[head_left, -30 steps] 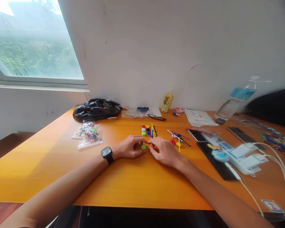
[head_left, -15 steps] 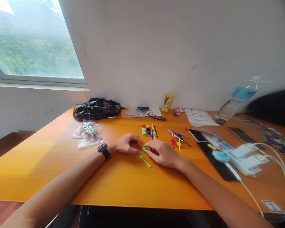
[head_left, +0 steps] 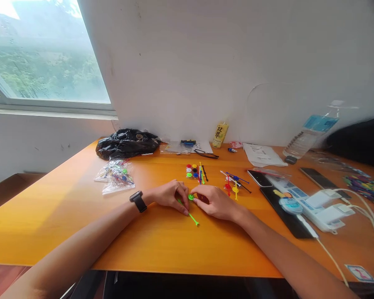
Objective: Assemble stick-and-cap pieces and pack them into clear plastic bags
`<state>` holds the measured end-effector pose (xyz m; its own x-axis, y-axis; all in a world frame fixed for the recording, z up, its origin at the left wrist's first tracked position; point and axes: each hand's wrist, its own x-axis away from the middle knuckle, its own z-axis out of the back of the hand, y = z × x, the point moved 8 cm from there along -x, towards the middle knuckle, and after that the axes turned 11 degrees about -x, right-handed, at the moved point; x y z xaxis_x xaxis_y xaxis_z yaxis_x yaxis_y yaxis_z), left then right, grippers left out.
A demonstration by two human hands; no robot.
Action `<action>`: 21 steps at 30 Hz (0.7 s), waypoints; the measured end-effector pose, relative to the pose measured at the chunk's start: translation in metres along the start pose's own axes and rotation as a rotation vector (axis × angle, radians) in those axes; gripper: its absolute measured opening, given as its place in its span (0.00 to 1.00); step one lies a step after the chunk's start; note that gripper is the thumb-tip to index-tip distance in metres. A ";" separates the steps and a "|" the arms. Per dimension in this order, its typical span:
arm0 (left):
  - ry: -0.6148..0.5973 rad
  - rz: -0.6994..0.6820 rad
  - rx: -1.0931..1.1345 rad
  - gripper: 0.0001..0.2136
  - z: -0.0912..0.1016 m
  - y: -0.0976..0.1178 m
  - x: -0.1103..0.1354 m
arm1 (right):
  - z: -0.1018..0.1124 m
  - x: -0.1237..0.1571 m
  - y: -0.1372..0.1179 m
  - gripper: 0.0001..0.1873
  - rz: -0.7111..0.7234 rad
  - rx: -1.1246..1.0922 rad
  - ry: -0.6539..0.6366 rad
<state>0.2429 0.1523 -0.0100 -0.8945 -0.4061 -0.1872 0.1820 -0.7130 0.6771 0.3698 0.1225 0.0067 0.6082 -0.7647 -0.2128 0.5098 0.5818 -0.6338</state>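
Observation:
Between the thumb and fingers of my left hand [head_left: 172, 197] is a thin green plastic arrow [head_left: 193, 219], its near end pointing toward me and to the right. My right hand [head_left: 214, 202] pinches a small round green disc [head_left: 191, 197] at the table's middle, just beside the left fingertips. Arrow and disc are apart. Beyond the hands lie small coloured discs [head_left: 192, 170] in rows, and a bundle of loose coloured arrows [head_left: 202, 172] lies alongside. To the right of my right hand are arrows joined to discs, among them a red spinner [head_left: 227, 187] and a yellow spinner [head_left: 235, 190].
Clear plastic bags of parts [head_left: 116, 176] lie left, before a black plastic bag [head_left: 126, 143]. A yellow drink carton [head_left: 220, 135] stands by the wall. Rightward are a black phone [head_left: 259, 178], a power strip [head_left: 311, 207] with cables, and a water bottle [head_left: 311, 131].
My left hand has moved right and closed on the green arrow, which lay loose on the table before. The right hand stays at the green disc.

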 end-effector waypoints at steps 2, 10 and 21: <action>-0.013 0.000 0.040 0.15 0.000 0.003 0.000 | 0.000 0.000 0.001 0.09 -0.003 -0.001 0.004; 0.164 0.284 0.404 0.17 0.018 -0.020 0.007 | 0.001 0.000 0.007 0.09 -0.054 -0.050 0.036; 0.423 0.281 0.134 0.13 0.016 -0.013 0.003 | -0.002 -0.007 0.037 0.15 -0.161 -0.451 0.131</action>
<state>0.2311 0.1691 -0.0077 -0.5706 -0.7861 -0.2376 0.3126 -0.4754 0.8223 0.3835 0.1484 -0.0164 0.4472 -0.8802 -0.1589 0.2592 0.2976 -0.9189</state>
